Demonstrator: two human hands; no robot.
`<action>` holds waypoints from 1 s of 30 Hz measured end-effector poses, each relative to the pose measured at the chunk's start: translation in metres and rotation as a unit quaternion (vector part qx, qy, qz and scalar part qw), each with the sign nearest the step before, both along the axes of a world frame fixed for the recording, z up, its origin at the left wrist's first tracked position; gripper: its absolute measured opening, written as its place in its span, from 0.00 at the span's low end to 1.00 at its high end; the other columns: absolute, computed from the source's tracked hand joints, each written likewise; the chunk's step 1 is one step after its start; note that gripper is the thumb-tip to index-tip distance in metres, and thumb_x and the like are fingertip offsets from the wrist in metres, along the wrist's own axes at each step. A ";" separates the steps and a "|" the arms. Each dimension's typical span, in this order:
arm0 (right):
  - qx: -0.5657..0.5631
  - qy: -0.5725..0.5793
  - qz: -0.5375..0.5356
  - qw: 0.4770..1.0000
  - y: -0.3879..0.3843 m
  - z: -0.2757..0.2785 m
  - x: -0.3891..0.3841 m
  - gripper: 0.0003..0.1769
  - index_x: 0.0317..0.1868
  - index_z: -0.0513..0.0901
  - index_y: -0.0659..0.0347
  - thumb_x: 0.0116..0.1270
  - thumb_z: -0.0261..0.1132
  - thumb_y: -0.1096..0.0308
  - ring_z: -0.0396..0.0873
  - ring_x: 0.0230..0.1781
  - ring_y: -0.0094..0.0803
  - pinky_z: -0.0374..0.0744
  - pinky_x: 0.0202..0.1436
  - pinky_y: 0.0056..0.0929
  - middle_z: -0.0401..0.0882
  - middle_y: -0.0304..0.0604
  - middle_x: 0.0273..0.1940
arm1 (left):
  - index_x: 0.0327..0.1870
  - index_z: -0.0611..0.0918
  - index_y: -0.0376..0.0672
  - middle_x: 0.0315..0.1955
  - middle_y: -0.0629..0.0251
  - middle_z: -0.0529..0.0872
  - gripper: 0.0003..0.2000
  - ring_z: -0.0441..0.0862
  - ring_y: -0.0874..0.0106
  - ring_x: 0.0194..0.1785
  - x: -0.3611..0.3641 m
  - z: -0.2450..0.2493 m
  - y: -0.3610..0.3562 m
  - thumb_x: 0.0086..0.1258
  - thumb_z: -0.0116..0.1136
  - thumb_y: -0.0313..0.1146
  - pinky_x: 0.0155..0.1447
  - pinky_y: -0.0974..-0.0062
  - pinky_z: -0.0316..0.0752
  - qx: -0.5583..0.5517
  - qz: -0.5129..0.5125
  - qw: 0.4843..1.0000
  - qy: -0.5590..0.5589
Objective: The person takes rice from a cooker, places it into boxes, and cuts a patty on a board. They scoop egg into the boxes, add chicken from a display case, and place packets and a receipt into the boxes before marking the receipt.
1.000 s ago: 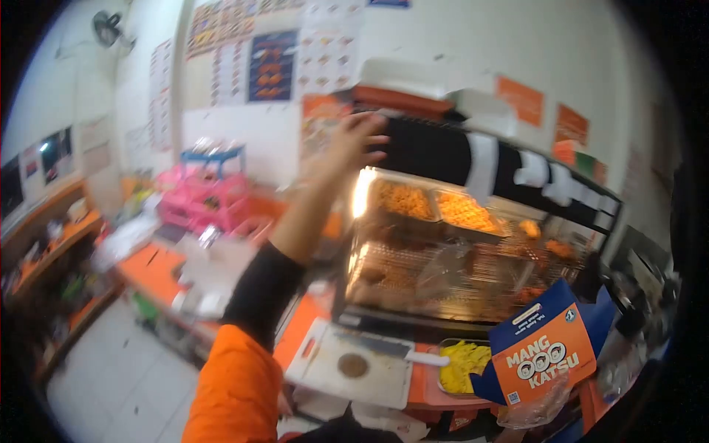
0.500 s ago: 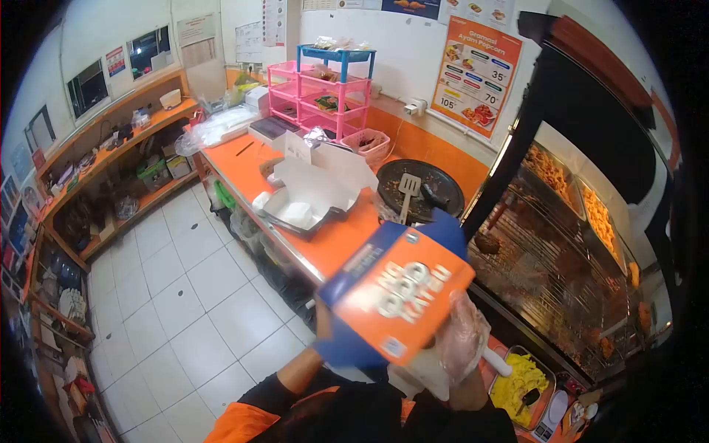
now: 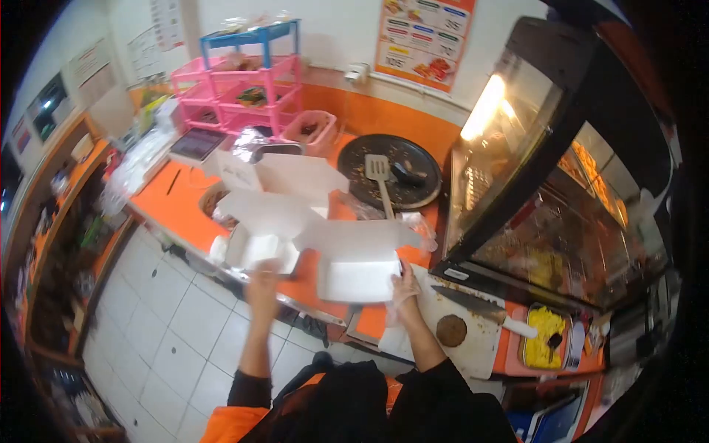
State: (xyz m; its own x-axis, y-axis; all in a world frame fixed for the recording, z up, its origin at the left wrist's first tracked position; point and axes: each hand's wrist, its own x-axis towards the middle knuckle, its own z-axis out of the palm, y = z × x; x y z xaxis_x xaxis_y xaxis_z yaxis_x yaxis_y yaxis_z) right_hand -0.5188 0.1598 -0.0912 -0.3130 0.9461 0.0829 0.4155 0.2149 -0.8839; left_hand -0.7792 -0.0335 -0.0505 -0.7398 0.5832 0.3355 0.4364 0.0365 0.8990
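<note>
1. The landmark is the black pan (image 3: 362, 186) on the orange bench (image 3: 188, 225); a spatula (image 3: 377, 167) lies across it.

2. What has just changed: half a second ago both hands held an orange-and-blue printed box up in the air. Now an open box (image 3: 357, 282), probably that same one, sits on the bench on the near side of the pan, slightly to its left, lid raised and white inside showing.

3. The right hand (image 3: 405, 290), in a clear glove, is nearer the person than the pan; its fingers look closed on the box's right edge.

4. The left hand (image 3: 263, 289) has come away from that box. It is blurred, to the near left of the pan, by the front edge of a second box (image 3: 252, 251); whether its fingers are wide or narrow, I cannot tell.

5. In my judgement, the change means the bench now carries the box's weight and the right hand merely steadies it.

6. To the near right of the pan, a cutting board (image 3: 484, 351) bears a knife (image 3: 467, 300) and a round brown patty (image 3: 451, 331).
</note>
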 end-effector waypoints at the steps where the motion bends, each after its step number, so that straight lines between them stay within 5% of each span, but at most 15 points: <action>1: 0.033 0.066 -0.011 0.997 -0.008 0.009 -0.009 0.31 0.70 0.65 0.55 0.65 0.59 0.69 0.79 0.51 0.46 0.76 0.57 0.38 0.79 0.55 0.52 | 0.54 0.80 0.39 0.49 0.56 0.81 0.16 0.77 0.64 0.52 -0.014 0.043 -0.013 0.71 0.58 0.38 0.57 0.65 0.71 -0.093 0.069 0.990 -0.081; 2: 0.012 -0.028 -0.025 0.999 -0.005 -0.007 -0.010 0.27 0.65 0.70 0.59 0.64 0.60 0.68 0.76 0.55 0.51 0.73 0.60 0.43 0.75 0.58 0.57 | 0.55 0.78 0.36 0.54 0.53 0.77 0.19 0.74 0.62 0.55 -0.055 0.013 -0.024 0.67 0.63 0.37 0.58 0.63 0.70 -0.033 0.136 0.989 0.038; 4: -0.058 -0.110 0.024 0.992 -0.012 0.033 -0.003 0.25 0.62 0.72 0.59 0.64 0.62 0.64 0.74 0.56 0.53 0.72 0.60 0.46 0.75 0.58 0.55 | 0.63 0.73 0.36 0.59 0.47 0.73 0.33 0.69 0.52 0.62 -0.120 0.000 -0.046 0.59 0.71 0.43 0.65 0.56 0.64 -0.152 0.179 0.936 0.263; 5: -0.015 -0.121 -0.023 0.992 -0.014 0.025 0.015 0.26 0.62 0.72 0.59 0.64 0.63 0.63 0.73 0.57 0.54 0.71 0.60 0.48 0.74 0.58 0.56 | 0.69 0.67 0.36 0.63 0.45 0.70 0.40 0.64 0.48 0.68 -0.144 -0.014 -0.054 0.56 0.72 0.43 0.70 0.54 0.60 -0.205 0.154 0.923 0.287; 7: 0.071 -0.145 -0.102 0.982 -0.023 0.017 0.049 0.26 0.61 0.73 0.59 0.63 0.65 0.60 0.71 0.59 0.54 0.70 0.61 0.50 0.73 0.58 0.58 | 0.73 0.61 0.37 0.68 0.46 0.65 0.43 0.59 0.51 0.73 -0.167 -0.024 -0.054 0.58 0.71 0.42 0.73 0.56 0.57 -0.289 0.087 0.939 0.161; 10: 0.164 -0.217 -0.142 0.952 -0.045 0.042 0.142 0.35 0.64 0.71 0.59 0.58 0.69 0.54 0.68 0.63 0.55 0.68 0.65 0.50 0.69 0.60 0.62 | 0.75 0.58 0.40 0.71 0.49 0.63 0.43 0.57 0.56 0.75 -0.195 -0.027 -0.055 0.62 0.69 0.41 0.74 0.57 0.56 -0.220 -0.112 0.969 0.027; 11: 0.142 -0.235 -0.142 0.951 -0.044 0.038 0.160 0.38 0.65 0.70 0.58 0.56 0.71 0.53 0.67 0.64 0.56 0.67 0.67 0.49 0.69 0.60 0.62 | 0.75 0.58 0.42 0.72 0.51 0.62 0.40 0.58 0.60 0.75 -0.173 -0.003 -0.047 0.64 0.66 0.39 0.74 0.61 0.55 -0.204 -0.082 0.972 -0.079; 15: -0.018 -0.327 -0.120 0.937 -0.061 0.057 0.184 0.50 0.69 0.66 0.57 0.46 0.77 0.51 0.64 0.66 0.56 0.64 0.71 0.47 0.66 0.61 0.63 | 0.73 0.61 0.39 0.70 0.55 0.64 0.38 0.62 0.59 0.73 -0.205 -0.024 -0.047 0.63 0.66 0.35 0.70 0.59 0.63 -0.220 -0.090 0.971 0.018; 18: -0.065 -0.350 -0.071 0.932 -0.064 0.055 0.175 0.58 0.73 0.60 0.56 0.41 0.80 0.54 0.58 0.70 0.58 0.60 0.74 0.46 0.62 0.60 0.66 | 0.72 0.62 0.46 0.69 0.58 0.65 0.36 0.63 0.58 0.71 -0.220 -0.022 -0.035 0.64 0.64 0.42 0.66 0.55 0.67 -0.268 -0.180 0.944 -0.064; 21: -0.060 -0.344 -0.066 0.935 -0.056 0.048 0.180 0.56 0.73 0.61 0.51 0.44 0.80 0.54 0.58 0.70 0.57 0.59 0.74 0.49 0.62 0.57 0.66 | 0.71 0.65 0.54 0.67 0.62 0.67 0.33 0.70 0.55 0.66 -0.189 0.029 -0.017 0.64 0.59 0.50 0.60 0.54 0.72 -0.350 -0.036 0.907 -0.232; 24: -0.023 -0.317 -0.050 0.947 -0.057 0.049 0.181 0.53 0.70 0.65 0.54 0.44 0.79 0.52 0.61 0.68 0.55 0.63 0.71 0.49 0.64 0.57 0.66 | 0.67 0.65 0.59 0.64 0.65 0.69 0.30 0.73 0.55 0.60 -0.212 0.004 -0.033 0.64 0.52 0.57 0.51 0.54 0.77 -0.324 -0.085 0.918 -0.211; 30: 0.013 -0.340 -0.034 0.940 -0.054 0.065 0.184 0.50 0.69 0.68 0.50 0.45 0.79 0.51 0.62 0.69 0.53 0.62 0.72 0.48 0.65 0.55 0.66 | 0.63 0.64 0.51 0.58 0.56 0.71 0.35 0.76 0.61 0.53 -0.189 0.006 -0.044 0.54 0.69 0.39 0.48 0.62 0.78 -0.328 -0.075 0.934 -0.124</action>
State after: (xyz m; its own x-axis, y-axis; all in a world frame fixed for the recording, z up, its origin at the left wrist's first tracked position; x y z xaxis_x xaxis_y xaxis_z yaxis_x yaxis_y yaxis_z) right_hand -0.3352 0.1062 -0.0264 -0.2410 0.9663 -0.0907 0.8961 0.1856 -0.4032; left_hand -0.9685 -0.0776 -0.0444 -0.6407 0.7065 -0.3006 0.2621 0.5692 0.7793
